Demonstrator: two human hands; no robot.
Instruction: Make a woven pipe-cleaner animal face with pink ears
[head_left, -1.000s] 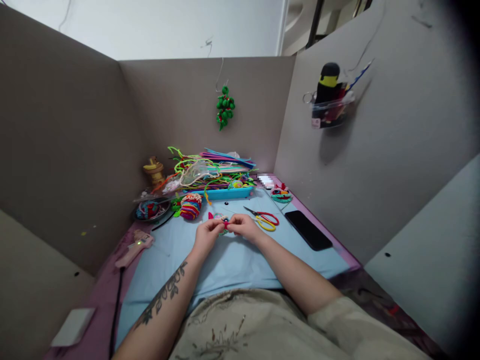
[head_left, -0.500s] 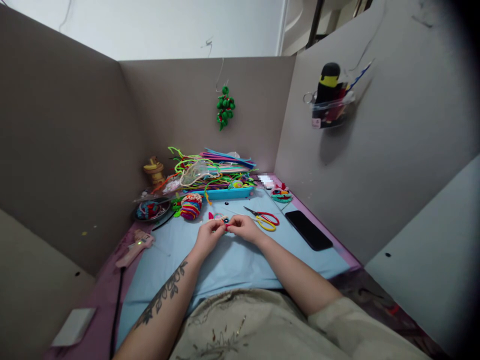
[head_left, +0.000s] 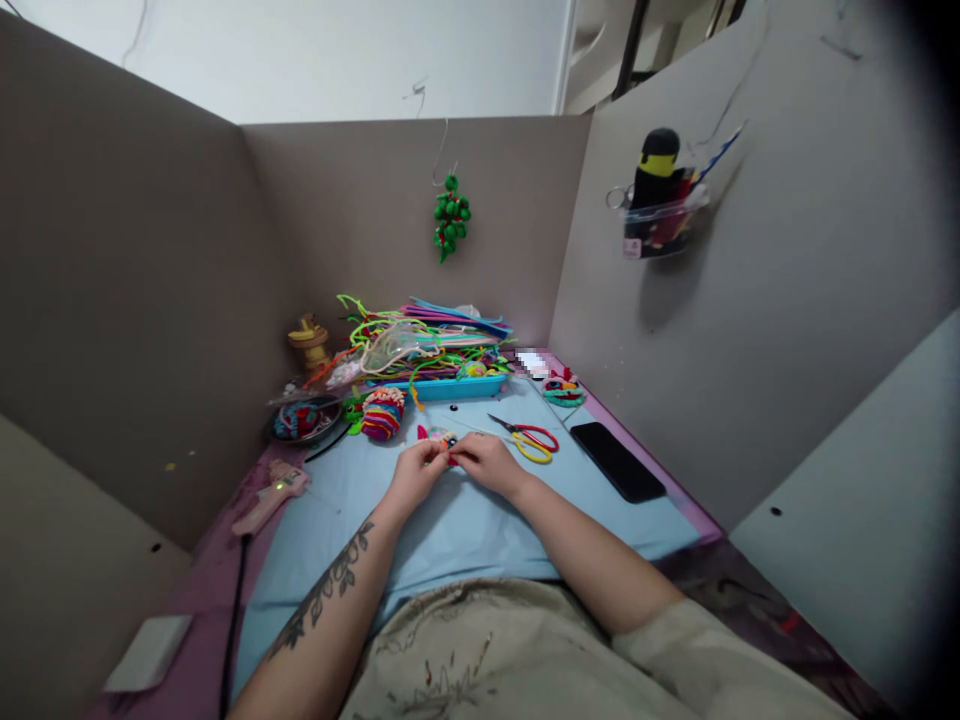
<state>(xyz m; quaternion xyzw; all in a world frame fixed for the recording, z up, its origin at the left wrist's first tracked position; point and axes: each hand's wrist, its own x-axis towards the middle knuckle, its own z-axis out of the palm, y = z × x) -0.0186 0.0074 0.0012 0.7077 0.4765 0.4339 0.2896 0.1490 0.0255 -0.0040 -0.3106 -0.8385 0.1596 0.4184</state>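
Note:
In the middle of the blue cloth, my left hand (head_left: 418,472) and my right hand (head_left: 487,463) meet with their fingertips pinched together. Between them shows a small bit of red fuzzy pipe cleaner (head_left: 452,461), mostly hidden by the fingers. Both hands are closed on it. Just beyond the fingertips lies a small colourful pipe-cleaner piece (head_left: 422,432), with pink-red and pale parts and a dark round eye, partly covered by my hands. Scissors (head_left: 535,443) with one red and one yellow handle lie open to the right of my right hand.
A blue tray (head_left: 480,385) heaped with pipe cleaners (head_left: 420,335) stands at the back. A striped ball (head_left: 382,414) and a bowl (head_left: 330,428) sit left of it. A glue gun (head_left: 271,495) lies at left, a phone (head_left: 617,461) at right. Grey partitions (head_left: 412,200) enclose the table.
My right hand has shifted slightly left and turned, its fingertips now closer to the left ones. Less of the red bit shows. My left hand has hardly moved.

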